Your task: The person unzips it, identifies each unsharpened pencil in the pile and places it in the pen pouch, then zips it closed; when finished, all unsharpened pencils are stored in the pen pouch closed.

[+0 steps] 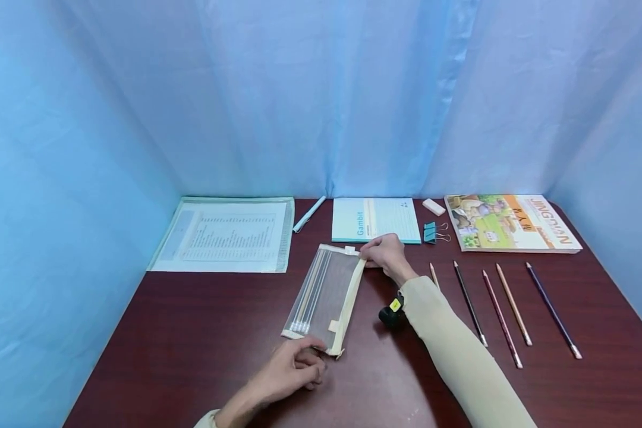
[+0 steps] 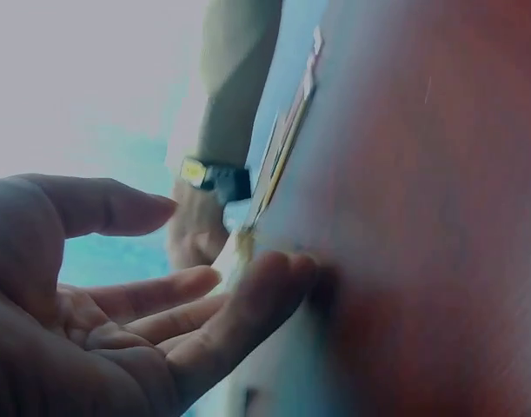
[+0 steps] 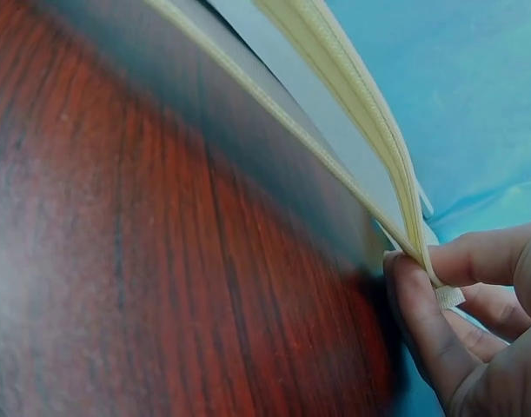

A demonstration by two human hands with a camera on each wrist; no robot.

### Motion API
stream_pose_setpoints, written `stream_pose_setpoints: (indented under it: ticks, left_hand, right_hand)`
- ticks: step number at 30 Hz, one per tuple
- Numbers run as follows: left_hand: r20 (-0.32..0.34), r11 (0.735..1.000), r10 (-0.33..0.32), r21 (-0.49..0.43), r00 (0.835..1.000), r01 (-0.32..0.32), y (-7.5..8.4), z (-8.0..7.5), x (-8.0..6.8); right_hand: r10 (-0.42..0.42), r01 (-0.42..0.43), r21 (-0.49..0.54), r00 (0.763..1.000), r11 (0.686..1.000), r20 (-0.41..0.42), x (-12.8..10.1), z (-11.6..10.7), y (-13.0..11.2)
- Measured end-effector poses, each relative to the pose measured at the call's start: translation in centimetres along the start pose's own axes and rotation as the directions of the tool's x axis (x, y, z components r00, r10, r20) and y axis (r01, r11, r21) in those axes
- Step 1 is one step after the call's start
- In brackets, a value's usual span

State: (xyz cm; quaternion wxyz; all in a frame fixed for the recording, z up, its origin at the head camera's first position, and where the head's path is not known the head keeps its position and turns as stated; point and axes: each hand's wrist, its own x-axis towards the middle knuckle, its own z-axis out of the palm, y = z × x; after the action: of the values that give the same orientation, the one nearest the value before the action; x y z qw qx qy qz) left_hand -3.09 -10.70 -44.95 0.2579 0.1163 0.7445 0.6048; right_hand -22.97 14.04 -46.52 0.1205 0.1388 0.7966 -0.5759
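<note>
the right hand [image 1: 385, 254] is pinching the far end of the zip on a mesh pouch [image 1: 326, 294], thumb and fingers [image 3: 421, 321] closed on the cream zip tape by its small tab. the left hand [image 1: 294, 368] is sitting at the pouch's near end, fingers [image 2: 248, 304] loosely curled and touching the corner; whether it is actually gripping the pouch is not clear. the pouch is lying flat between the two hands, slanted, with pencils inside. it is resting on a dark red wooden table [image 1: 192, 321] enclosed by blue curtains [image 1: 321, 95]. five pencils [image 1: 500, 309] are lying to the right, a notebook [image 1: 375, 220], clips [image 1: 432, 233], eraser [image 1: 434, 207] and picture book [image 1: 510, 223] behind, a pen [image 1: 309, 214] and document sleeve [image 1: 224, 233] to the left.
</note>
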Motion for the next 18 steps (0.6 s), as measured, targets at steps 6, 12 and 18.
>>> stream_pose_setpoints:
  ticks: [6, 12, 18]
  left_hand:
    - [0.020, 0.952, -0.066, -0.297, 0.998, 0.069, -0.9, 0.4, 0.0]
    - [-0.035, 0.930, -0.067, -0.363, 0.997, 0.049, -1.2, -0.6, 0.2]
    - [-0.144, 0.930, -0.084, -0.367, 0.986, 0.026, -1.7, -2.4, 1.4]
  right_hand:
    - [0.002, -0.002, -0.027, 1.000, 1.000, -0.009, -0.4, -0.4, 0.3]
    - [-0.035, 0.032, -0.114, 0.999, 0.993, -0.024, -1.6, -2.0, 1.3]
    - [-0.117, 0.101, -0.318, 0.993, 0.943, -0.033, -3.5, -3.8, 1.9]
